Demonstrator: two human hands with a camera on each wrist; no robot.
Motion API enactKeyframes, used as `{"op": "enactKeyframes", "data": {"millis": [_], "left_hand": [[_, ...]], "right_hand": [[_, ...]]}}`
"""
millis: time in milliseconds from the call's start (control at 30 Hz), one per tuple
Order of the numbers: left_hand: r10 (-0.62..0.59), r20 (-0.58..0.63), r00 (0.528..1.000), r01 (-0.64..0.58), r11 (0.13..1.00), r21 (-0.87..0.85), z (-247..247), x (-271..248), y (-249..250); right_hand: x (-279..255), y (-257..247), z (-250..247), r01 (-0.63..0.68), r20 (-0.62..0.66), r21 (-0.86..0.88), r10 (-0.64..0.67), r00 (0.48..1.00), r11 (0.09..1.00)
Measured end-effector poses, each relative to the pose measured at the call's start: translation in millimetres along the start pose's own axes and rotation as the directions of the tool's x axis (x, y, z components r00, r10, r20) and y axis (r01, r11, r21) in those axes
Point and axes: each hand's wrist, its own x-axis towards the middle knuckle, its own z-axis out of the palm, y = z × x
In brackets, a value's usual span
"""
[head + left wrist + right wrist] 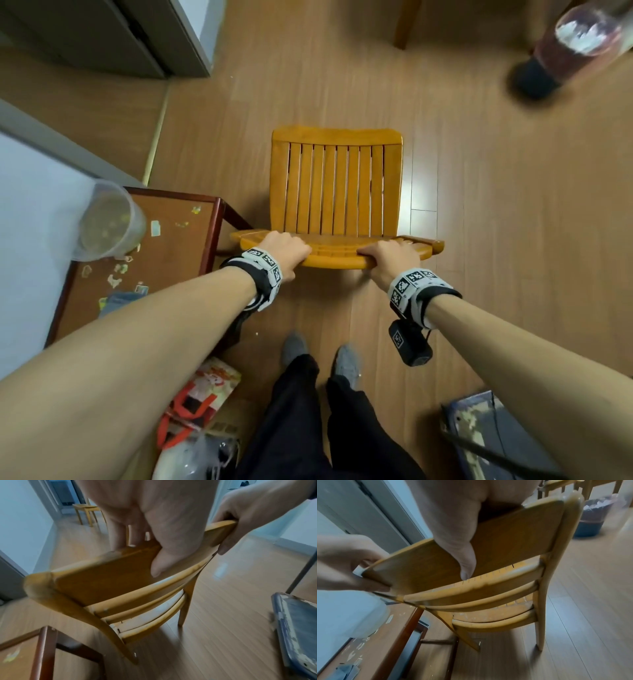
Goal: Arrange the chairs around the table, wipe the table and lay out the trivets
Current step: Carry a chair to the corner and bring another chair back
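Note:
A yellow wooden chair [335, 192] with a slatted seat stands on the wood floor in front of me, its back toward me. My left hand [284, 251] grips the left part of the top rail of the backrest [106, 577], thumb on the near face and fingers over the far side. My right hand [388, 257] grips the right part of the same rail [513, 536] the same way. Both wrist views are blurred by motion. The dining table shows only as legs at the top of the right wrist view.
A small dark-red side table [178, 246] with stickers and a clear plastic tub [109, 222] stands just left of the chair. A lined waste bin [568, 51] is at far right, another chair [85, 511] down the hall. Bags [198, 401] and a blue stool [479, 428] lie near my feet.

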Motion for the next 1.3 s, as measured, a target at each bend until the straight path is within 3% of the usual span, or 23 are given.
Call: {"op": "enactKeyframes", "data": {"millis": [167,500,700,1000,1300], "left_hand": [[-0.027,-0.016,1.000,0.027,1.000,0.009,-42,16,-46],[0.037,-0.087,0.995,-0.036,0.999,0.010,-116,96,-168],[0.041,-0.106,0.993,-0.044,0.999,-0.030,-175,173,-234],[0.054,-0.131,0.990,-0.056,0.998,-0.012,-265,292,-327],[-0.069,-0.082,0.994,0.063,0.995,-0.078,-368,423,-440]], "right_hand": [[45,-10,-36,0.000,-0.069,-0.016,-0.001,0.998,1.000],[179,-10,-115,-0.059,-0.010,-0.030,0.059,0.998,0.998],[277,10,-179,-0.175,-0.006,-0.001,0.175,0.985,0.985],[429,64,-270,-0.159,-0.043,-0.041,0.157,0.987,0.987],[601,112,-376,-0.103,-0.027,-0.027,0.103,0.994,0.994]]}}
